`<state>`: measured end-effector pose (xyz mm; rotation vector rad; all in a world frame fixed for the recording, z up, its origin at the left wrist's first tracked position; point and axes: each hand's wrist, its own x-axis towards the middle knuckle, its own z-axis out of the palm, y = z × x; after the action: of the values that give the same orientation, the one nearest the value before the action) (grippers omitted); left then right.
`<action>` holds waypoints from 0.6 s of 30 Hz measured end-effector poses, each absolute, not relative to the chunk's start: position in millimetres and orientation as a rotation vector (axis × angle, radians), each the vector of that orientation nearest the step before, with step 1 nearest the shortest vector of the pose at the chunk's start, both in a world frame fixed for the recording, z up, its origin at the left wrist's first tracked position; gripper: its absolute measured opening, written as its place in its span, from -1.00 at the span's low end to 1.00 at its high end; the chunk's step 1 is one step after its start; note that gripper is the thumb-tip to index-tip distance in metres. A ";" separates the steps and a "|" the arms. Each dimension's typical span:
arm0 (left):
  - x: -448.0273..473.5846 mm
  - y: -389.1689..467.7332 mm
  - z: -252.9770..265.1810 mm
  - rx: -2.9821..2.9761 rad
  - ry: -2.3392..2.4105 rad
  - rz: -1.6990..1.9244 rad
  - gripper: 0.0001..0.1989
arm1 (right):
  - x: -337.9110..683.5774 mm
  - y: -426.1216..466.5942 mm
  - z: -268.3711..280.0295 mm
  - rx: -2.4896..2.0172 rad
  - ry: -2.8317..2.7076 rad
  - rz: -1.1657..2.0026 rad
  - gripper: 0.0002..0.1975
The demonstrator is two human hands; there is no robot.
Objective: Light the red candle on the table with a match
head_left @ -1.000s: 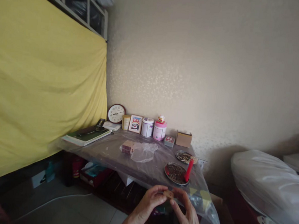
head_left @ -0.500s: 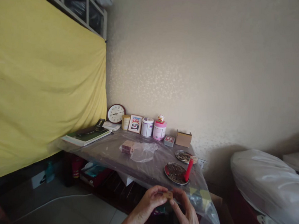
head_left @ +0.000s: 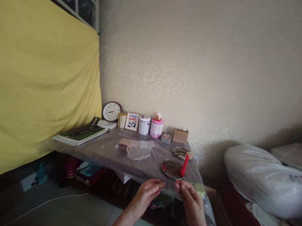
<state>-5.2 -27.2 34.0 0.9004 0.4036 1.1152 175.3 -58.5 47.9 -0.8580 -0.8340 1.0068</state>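
Pinching something too small to identify, left hand (head_left: 146, 193) and right hand (head_left: 189, 198) meet fingertip to fingertip at near edge of plastic-covered table (head_left: 107, 151), just below round tray (head_left: 172, 168) holding red candle (head_left: 184, 165).

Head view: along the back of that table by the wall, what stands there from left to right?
Round clock → yellowish jar → framed panda picture → white tin → pink tin with a small figurine on top → small red box → open cardboard box.

Clock (head_left: 111, 111) stands behind the bag (head_left: 140, 149), plate (head_left: 173, 168) to its right.
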 end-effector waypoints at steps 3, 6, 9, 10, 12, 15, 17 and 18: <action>-6.1 -27.6 33.5 0.887 0.401 1.105 -0.74 | 174.6 -58.8 50.2 -0.848 -0.770 1.019 -0.71; -7.2 -27.6 34.2 0.883 0.408 1.097 -0.73 | 175.2 -58.4 50.3 -0.856 -0.749 0.976 -0.72; -7.7 -27.6 35.8 0.883 0.421 1.070 -0.72 | 175.4 -58.2 48.7 -0.882 -0.758 0.946 -0.72; -7.6 -27.6 36.3 0.884 0.422 1.062 -0.72 | 175.1 -58.2 48.1 -0.894 -0.771 0.939 -0.73; -6.9 -27.7 36.7 0.894 0.420 1.051 -0.72 | 174.1 -58.5 47.0 -0.923 -0.811 0.922 -0.74; -5.6 -27.9 36.2 0.911 0.415 1.044 -0.73 | 172.0 -58.9 45.7 -0.971 -0.894 0.866 -0.73; -5.0 -28.3 36.0 0.917 0.416 1.047 -0.74 | 170.5 -59.3 44.7 -1.004 -0.961 0.806 -0.72; -4.8 -28.7 36.2 0.920 0.418 1.050 -0.74 | 169.7 -59.5 43.9 -1.018 -0.996 0.775 -0.72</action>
<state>-4.8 -28.7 36.2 0.9198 0.4182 1.0499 169.7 -59.5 43.9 -1.0184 -0.9965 0.7754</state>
